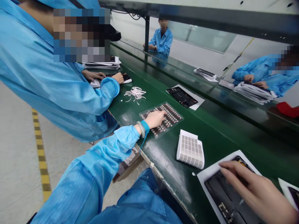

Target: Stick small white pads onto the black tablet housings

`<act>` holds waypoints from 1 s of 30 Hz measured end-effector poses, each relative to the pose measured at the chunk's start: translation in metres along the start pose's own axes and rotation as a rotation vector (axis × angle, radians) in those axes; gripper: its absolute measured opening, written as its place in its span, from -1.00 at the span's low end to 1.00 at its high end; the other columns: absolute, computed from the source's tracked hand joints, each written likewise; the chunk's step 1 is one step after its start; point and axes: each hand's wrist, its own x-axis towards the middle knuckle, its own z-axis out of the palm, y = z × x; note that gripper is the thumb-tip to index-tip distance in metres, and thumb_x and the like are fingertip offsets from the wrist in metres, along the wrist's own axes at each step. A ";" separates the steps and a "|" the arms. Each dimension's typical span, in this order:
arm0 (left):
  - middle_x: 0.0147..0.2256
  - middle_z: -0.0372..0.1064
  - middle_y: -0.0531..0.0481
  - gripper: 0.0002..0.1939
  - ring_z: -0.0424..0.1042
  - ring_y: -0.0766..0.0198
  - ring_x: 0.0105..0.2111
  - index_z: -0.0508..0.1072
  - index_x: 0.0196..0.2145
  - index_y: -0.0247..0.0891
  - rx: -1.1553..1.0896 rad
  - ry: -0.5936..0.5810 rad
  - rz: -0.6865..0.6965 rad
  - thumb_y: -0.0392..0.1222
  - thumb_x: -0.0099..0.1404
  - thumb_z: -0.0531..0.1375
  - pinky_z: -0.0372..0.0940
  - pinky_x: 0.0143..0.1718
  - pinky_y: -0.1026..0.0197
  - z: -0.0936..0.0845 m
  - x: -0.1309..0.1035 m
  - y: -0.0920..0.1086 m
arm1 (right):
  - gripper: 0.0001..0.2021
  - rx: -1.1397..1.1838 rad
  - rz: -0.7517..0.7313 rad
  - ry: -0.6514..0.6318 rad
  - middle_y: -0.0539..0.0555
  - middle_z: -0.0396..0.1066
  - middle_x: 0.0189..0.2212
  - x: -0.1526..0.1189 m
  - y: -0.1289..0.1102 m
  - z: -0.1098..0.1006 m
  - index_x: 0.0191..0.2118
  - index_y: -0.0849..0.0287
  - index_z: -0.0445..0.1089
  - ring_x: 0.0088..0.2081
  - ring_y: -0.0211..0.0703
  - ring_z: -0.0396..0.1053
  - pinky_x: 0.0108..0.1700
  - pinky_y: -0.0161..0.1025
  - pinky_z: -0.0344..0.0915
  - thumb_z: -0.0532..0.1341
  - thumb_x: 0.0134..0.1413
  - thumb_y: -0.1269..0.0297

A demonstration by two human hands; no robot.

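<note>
My left hand (155,119) rests on a clear plastic sheet (171,123) dotted with rows of small round pieces. Its fingers are bent down and drawn together at the sheet, and whatever is between them is hidden. Over a black device panel (230,194) on white paper (202,176), my right hand (259,189) brings its thumb and a finger close in a pinch; I cannot make out anything between them. Between the hands lies a curled white sheet of grey square stickers (191,148). A blue wrist strap (145,125) circles my left wrist.
A co-worker in a blue coat (70,84) works at my left beside white strip scraps (135,94). Another black panel (182,96) lies farther along the green bench (217,137). Two people sit across, one at a paper stack (254,93). A shelf beam (198,17) hangs overhead.
</note>
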 end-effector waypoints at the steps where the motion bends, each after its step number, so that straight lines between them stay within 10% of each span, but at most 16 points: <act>1: -0.08 0.42 -0.18 -0.68 0.38 0.05 -0.02 0.39 0.00 -0.28 -0.054 0.027 0.003 -0.34 0.30 0.09 0.21 0.03 0.06 -0.003 0.000 -0.001 | -0.61 0.010 -0.073 -0.121 0.08 0.46 -0.44 0.010 -0.017 0.003 -0.26 0.02 0.45 -0.46 -0.09 0.41 -0.46 -0.27 0.31 0.16 -0.05 -0.17; 7: -0.25 0.49 -0.07 -0.77 0.45 0.22 -0.25 0.48 -0.15 -0.35 -0.481 0.093 -0.012 -0.26 0.29 0.11 0.31 -0.16 0.21 -0.017 -0.011 0.003 | -0.72 0.278 -0.185 -0.297 0.00 0.37 -0.59 0.076 -0.085 0.041 -0.30 0.15 0.38 -0.55 -0.23 0.33 -0.50 -0.33 0.24 0.08 0.15 0.05; 12: -0.21 0.50 -0.12 -0.65 0.46 0.26 -0.26 0.47 -0.08 -0.38 -0.833 0.095 0.018 -0.10 0.32 0.09 0.34 -0.22 0.25 -0.009 -0.039 0.028 | -0.64 0.819 -0.032 -0.393 0.16 0.42 -0.13 0.102 -0.120 0.078 -0.03 0.17 0.30 -0.42 -0.23 0.43 -0.60 -0.38 0.23 0.19 0.05 0.15; 15: -0.21 0.49 -0.12 -0.68 0.46 0.23 -0.24 0.51 -0.15 -0.36 -0.953 0.114 0.011 -0.08 0.28 0.13 0.33 -0.18 0.21 -0.002 -0.051 0.035 | -0.75 0.942 -0.021 -0.489 0.04 0.43 -0.41 0.105 -0.126 0.091 -0.28 0.22 0.36 -0.58 -0.37 0.31 -0.60 -0.42 0.19 0.25 -0.03 0.15; 24: -0.30 0.46 -0.04 -0.80 0.41 0.28 -0.29 0.52 -0.28 -0.33 -0.973 0.071 0.169 -0.16 0.28 0.16 0.29 -0.22 0.25 -0.009 -0.066 0.036 | -0.72 0.660 -0.162 -0.269 -0.10 0.25 -0.66 0.103 -0.111 0.093 -0.41 0.19 0.33 -0.67 -0.35 0.19 -0.59 -0.36 0.13 0.19 0.02 0.04; 30: -0.37 0.41 0.04 -0.97 0.37 0.34 -0.34 0.44 -0.34 -0.28 -0.686 0.279 0.286 -0.28 0.25 0.21 0.26 -0.27 0.30 -0.002 -0.075 0.045 | -0.81 0.372 -0.358 -0.077 -0.03 0.35 -0.56 0.085 -0.106 0.088 -0.38 0.15 0.36 -0.53 -0.27 0.29 -0.46 -0.33 0.17 0.10 0.12 0.17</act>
